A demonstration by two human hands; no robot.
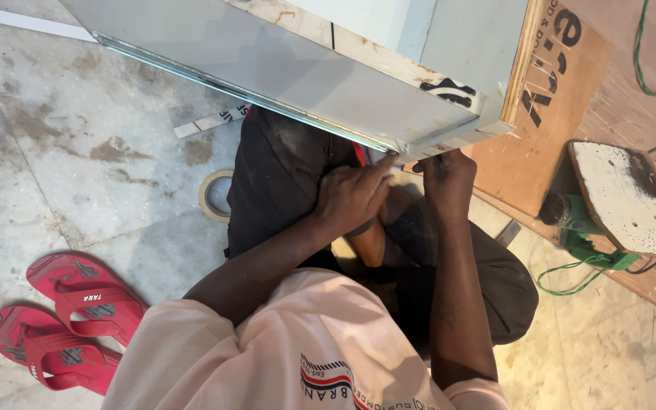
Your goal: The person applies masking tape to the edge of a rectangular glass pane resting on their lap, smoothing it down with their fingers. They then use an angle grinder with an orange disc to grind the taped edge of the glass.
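A stained stone floor (77, 137) spreads out, with red sandals (62, 319) at the near left and a tape roll (212, 196) further in. A grey laminated panel (267, 68) slants across the top. At its right corner (404, 144), the left hand (351, 197) pinches the edge with curled fingers; what it grips is hidden. The right hand (446, 178), fisted just beside, seems closed on a small tool. This looks like edge finishing; the next move calls for steady, close fingertip control. A green power tool (609, 205) lies far right.
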